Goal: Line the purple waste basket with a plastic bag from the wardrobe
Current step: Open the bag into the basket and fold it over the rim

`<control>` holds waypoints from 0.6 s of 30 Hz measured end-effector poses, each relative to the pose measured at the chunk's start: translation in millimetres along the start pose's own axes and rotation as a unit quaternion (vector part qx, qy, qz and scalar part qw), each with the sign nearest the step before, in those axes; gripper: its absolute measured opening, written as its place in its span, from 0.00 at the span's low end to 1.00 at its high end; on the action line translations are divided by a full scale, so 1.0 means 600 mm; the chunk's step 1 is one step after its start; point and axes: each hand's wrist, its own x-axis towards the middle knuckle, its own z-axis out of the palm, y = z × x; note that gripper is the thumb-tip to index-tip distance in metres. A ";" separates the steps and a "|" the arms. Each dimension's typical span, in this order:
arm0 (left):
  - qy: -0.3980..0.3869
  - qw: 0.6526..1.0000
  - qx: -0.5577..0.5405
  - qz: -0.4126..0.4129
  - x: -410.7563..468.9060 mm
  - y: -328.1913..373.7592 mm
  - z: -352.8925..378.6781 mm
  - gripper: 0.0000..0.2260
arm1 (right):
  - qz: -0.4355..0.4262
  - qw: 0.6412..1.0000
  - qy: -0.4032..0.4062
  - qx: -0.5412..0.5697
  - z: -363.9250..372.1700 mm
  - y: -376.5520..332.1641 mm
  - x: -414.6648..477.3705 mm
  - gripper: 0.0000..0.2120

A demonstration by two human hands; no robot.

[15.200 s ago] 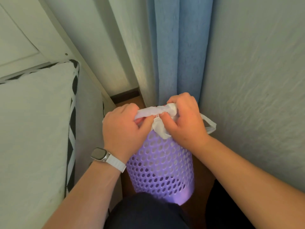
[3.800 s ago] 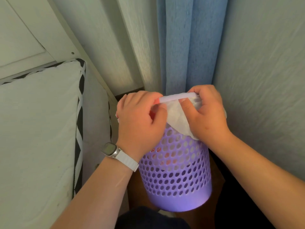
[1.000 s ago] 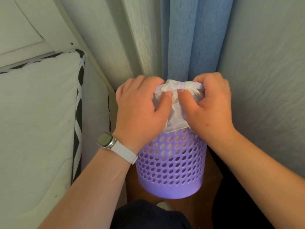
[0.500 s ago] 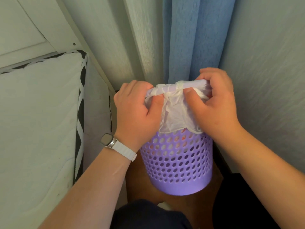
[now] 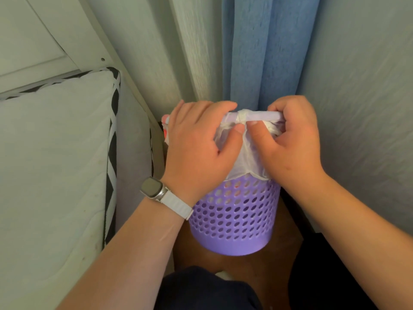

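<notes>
Hands clamp the rim: the left hand (image 5: 196,148) and right hand (image 5: 292,142) curl over the top of the purple waste basket (image 5: 234,215), thumbs pinching the white plastic bag (image 5: 248,159) against it. The basket stands on the brown floor (image 5: 201,253), in the corner by the blue curtain (image 5: 263,52), mattress (image 5: 55,153) just beside. Red print marks the bag's left edge (too small to read). The hands hide the basket's mouth, and the watch (image 5: 153,189) face is dark.
</notes>
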 end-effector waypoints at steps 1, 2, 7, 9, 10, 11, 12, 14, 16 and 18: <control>-0.001 1.000 0.001 -0.004 -0.001 -0.005 0.001 0.10 | -0.005 1.000 -0.003 -0.010 0.002 -0.001 -0.001 0.14; -0.006 1.000 0.001 -0.012 -0.002 -0.009 0.003 0.08 | -0.008 1.000 -0.007 -0.019 0.003 -0.002 -0.002 0.14; -0.007 0.998 -0.023 -0.063 -0.013 -0.031 0.015 0.07 | 0.012 0.999 -0.032 -0.028 0.007 0.007 -0.004 0.16; 0.006 0.996 -0.031 -0.077 -0.013 -0.039 0.015 0.07 | 0.011 0.999 -0.030 -0.021 0.007 0.012 -0.005 0.17; 0.013 0.996 -0.036 -0.082 -0.013 -0.041 0.015 0.08 | 0.014 0.999 -0.028 -0.012 0.007 0.014 -0.005 0.17; 0.021 0.995 -0.042 -0.085 -0.013 -0.042 0.014 0.09 | 0.021 0.999 -0.028 0.001 0.007 0.016 -0.005 0.17; 0.027 0.995 -0.050 -0.088 -0.013 -0.042 0.012 0.09 | 0.031 0.999 -0.029 0.015 0.007 0.016 -0.004 0.18; 0.035 0.994 -0.062 -0.087 -0.013 -0.043 0.011 0.09 | 0.046 0.998 -0.025 0.039 0.006 0.017 -0.003 0.18; 0.038 0.994 -0.063 -0.076 -0.014 -0.041 0.012 0.09 | 0.053 0.998 -0.013 0.045 0.005 0.015 -0.002 0.15; 0.038 0.995 -0.067 -0.068 -0.014 -0.038 0.014 0.09 | 0.055 0.998 0.001 0.035 0.003 0.014 0.000 0.11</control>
